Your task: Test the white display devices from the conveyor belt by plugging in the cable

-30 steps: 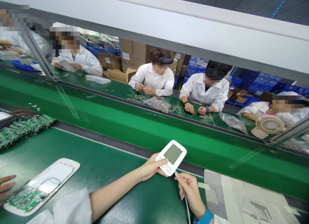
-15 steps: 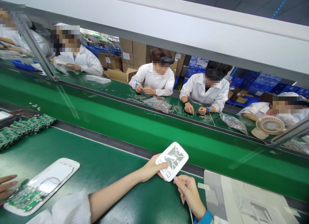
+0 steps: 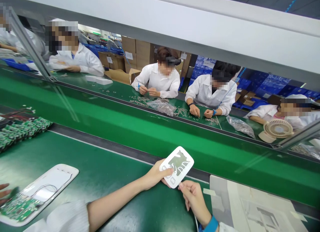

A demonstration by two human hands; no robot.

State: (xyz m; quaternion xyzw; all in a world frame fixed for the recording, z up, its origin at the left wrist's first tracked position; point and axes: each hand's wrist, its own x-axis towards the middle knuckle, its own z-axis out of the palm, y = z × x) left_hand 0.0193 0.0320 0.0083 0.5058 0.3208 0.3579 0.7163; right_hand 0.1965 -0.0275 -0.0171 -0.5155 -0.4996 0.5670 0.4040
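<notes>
My left hand [image 3: 156, 174] is closed round a white handheld device [image 3: 169, 157] with a grey display and outlined buttons, its thumb lying over the button area. The device is tilted, display facing up toward me, with bright reflections on the screen. My right hand [image 3: 192, 193] pinches with thumb and forefinger right at the device's lower edge. Whatever is between those fingertips is too small to make out. A blue band [image 3: 212, 224] circles my right wrist, and a thin white cord [image 3: 195, 220] shows beside it.
At left lies an opened white housing [image 3: 72, 173] with a circuit board, a co-worker's hand [image 3: 3, 193] beside it. Several green boards [image 3: 25, 130] are stacked behind. A taped sheet [image 3: 233, 198] lies at right. Beyond the green conveyor [image 3: 112, 122], people in white coats sit near a small fan [image 3: 277, 129].
The view has shifted slightly, and the reflections on the device's display have changed. Both hands keep nearly the same hold. The co-worker's hand at left now shows less.
</notes>
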